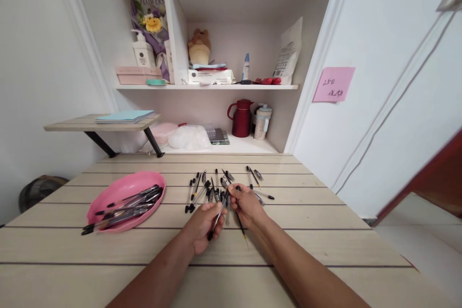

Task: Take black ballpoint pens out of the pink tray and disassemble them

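Observation:
My left hand [205, 227] is closed around a pen [217, 220], which slants with its black end toward me. My right hand [248, 204] is closed too, its thumb and forefinger pinched at the upper end of that pen. From under the right hand sticks a dark pen refill [240, 227] with a yellowish tip; its other end is hidden by the fingers. Just beyond both hands lie several loose pen parts: clear barrels [198, 196], black caps [204, 176] and a refill [254, 179] among them. Some parts are covered by my fingers.
A pink tray [124, 180] holding several pens [133, 207] stands at left. Behind it is a small raised shelf [72, 124] on black legs. A red jug [241, 119], a cup [262, 122] and a plastic bag [189, 137] stand at the back.

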